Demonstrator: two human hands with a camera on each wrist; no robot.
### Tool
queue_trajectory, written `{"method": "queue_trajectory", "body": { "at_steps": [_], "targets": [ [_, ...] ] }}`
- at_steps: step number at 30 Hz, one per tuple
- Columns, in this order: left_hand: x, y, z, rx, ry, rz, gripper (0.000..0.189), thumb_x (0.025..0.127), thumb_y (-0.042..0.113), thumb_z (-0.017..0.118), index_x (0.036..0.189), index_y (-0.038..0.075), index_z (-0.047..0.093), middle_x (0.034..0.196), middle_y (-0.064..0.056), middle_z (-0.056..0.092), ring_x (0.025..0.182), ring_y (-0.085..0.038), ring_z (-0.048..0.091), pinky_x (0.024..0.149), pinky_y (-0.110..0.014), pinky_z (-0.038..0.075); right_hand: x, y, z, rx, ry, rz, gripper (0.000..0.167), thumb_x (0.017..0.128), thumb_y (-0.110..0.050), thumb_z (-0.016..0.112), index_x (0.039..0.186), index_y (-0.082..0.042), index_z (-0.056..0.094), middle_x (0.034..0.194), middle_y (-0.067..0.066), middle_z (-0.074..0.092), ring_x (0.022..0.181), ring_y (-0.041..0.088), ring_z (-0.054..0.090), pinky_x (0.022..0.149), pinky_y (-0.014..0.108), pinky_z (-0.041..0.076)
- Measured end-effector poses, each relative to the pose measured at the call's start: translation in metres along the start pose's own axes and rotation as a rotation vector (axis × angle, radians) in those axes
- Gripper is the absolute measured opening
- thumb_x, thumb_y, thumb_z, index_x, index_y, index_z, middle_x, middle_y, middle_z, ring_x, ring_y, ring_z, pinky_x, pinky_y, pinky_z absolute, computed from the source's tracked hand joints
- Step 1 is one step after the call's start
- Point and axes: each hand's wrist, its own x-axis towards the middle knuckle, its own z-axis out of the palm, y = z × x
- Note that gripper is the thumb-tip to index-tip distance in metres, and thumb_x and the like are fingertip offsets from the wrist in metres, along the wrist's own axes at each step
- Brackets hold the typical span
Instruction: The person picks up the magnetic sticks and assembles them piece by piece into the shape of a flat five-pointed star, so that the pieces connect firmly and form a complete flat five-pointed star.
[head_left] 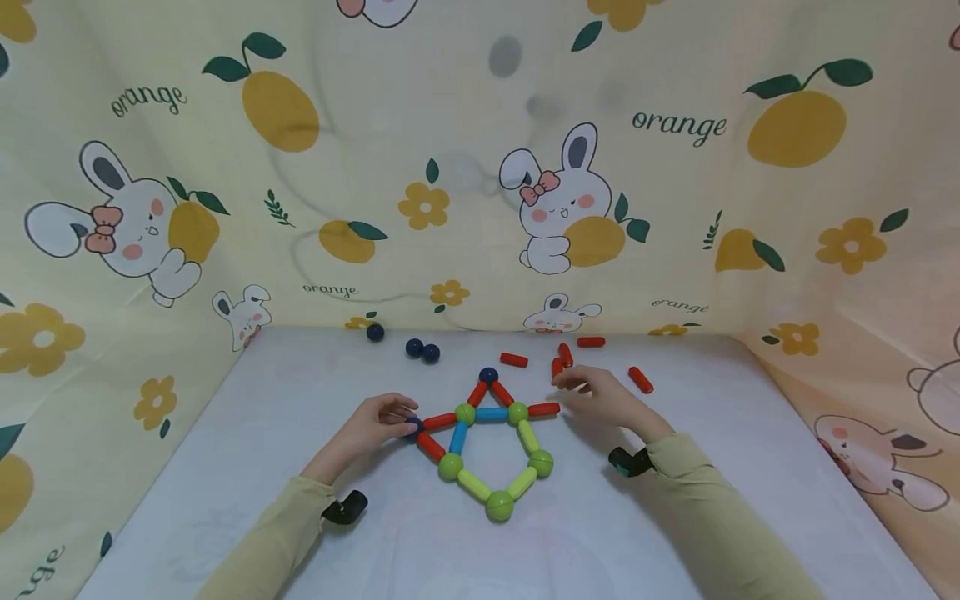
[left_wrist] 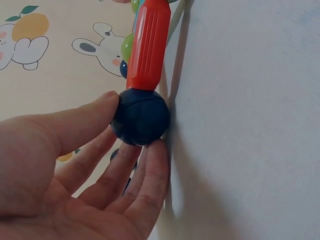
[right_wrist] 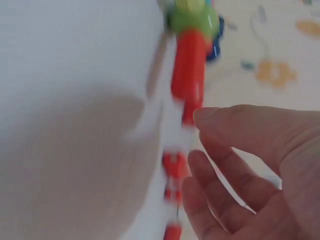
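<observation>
My left hand (head_left: 375, 421) pinches a navy ball (left_wrist: 141, 117) between thumb and fingers. Two red sticks (head_left: 432, 447) join that ball to a frame of green balls (head_left: 498, 506), blue sticks (head_left: 492, 414) and lime-green sticks (head_left: 522, 482). At the frame's top, a second navy ball (head_left: 489, 376) joins two more red sticks. One red stick (right_wrist: 189, 65) juts from the upper-right green ball with its other end free. Close by, my right hand (head_left: 600, 396) has loosely bent fingers and appears to hold nothing. Beside its fingertips is a loose red stick (head_left: 557, 368).
Loose red sticks (head_left: 513, 360) lie scattered across the back of the white table (head_left: 637, 533). Several more sit to the right, including one red stick (head_left: 641, 380) beyond my right hand. Loose navy balls (head_left: 422, 351) are at the back left. A printed cloth (head_left: 465, 175) hangs behind.
</observation>
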Motion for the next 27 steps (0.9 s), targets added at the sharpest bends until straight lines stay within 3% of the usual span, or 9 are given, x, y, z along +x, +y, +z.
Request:
{"method": "queue_trajectory", "body": {
  "at_steps": [5, 11, 16, 21, 27],
  "targets": [
    [-0.001, -0.001, -0.001, 0.008, 0.005, 0.000, 0.032, 0.086, 0.012, 0.073, 0.116, 0.007, 0.063, 0.103, -0.003, 0.066, 0.096, -0.019, 0.062, 0.089, -0.038, 0.051, -0.013, 0.030, -0.034, -0.034, 0.112, 0.070, 0.035, 0.089, -0.001, 0.063, 0.123, 0.001, 0.058, 0.119, 0.020, 0.060, 0.111, 0.038, 0.053, 0.093, 0.053, 0.044],
    [-0.002, 0.000, -0.002, 0.005, -0.003, 0.002, 0.032, 0.086, 0.011, 0.072, 0.117, 0.005, 0.063, 0.104, -0.004, 0.066, 0.096, -0.021, 0.062, 0.088, -0.037, 0.051, -0.027, 0.069, -0.061, -0.075, 0.183, 0.170, 0.038, 0.087, 0.002, 0.063, 0.125, 0.004, 0.055, 0.120, 0.025, 0.058, 0.112, 0.042, 0.051, 0.093, 0.055, 0.044],
    [-0.002, 0.001, -0.002, -0.001, -0.004, 0.000, 0.032, 0.086, 0.011, 0.072, 0.117, 0.005, 0.062, 0.104, -0.005, 0.066, 0.096, -0.020, 0.062, 0.088, -0.037, 0.052, -0.033, 0.086, -0.063, -0.083, 0.219, 0.234, 0.044, 0.086, -0.003, 0.067, 0.126, 0.005, 0.051, 0.115, 0.027, 0.056, 0.105, 0.042, 0.053, 0.087, 0.054, 0.047],
    [-0.002, 0.002, -0.001, 0.011, -0.008, 0.001, 0.032, 0.087, 0.011, 0.071, 0.117, 0.005, 0.062, 0.105, -0.004, 0.066, 0.096, -0.020, 0.062, 0.088, -0.037, 0.051, -0.032, 0.094, -0.061, -0.087, 0.205, 0.300, 0.042, 0.086, -0.003, 0.068, 0.125, 0.004, 0.053, 0.113, 0.025, 0.057, 0.100, 0.039, 0.054, 0.087, 0.050, 0.048],
    [-0.002, 0.005, 0.001, 0.017, -0.011, -0.003, 0.031, 0.088, 0.011, 0.070, 0.117, 0.004, 0.062, 0.106, -0.005, 0.066, 0.097, -0.021, 0.061, 0.089, -0.038, 0.051, -0.031, 0.096, -0.057, -0.097, 0.173, 0.276, 0.032, 0.085, 0.006, 0.059, 0.117, 0.001, 0.061, 0.113, 0.022, 0.059, 0.101, 0.037, 0.051, 0.091, 0.053, 0.045]
  ]
}}
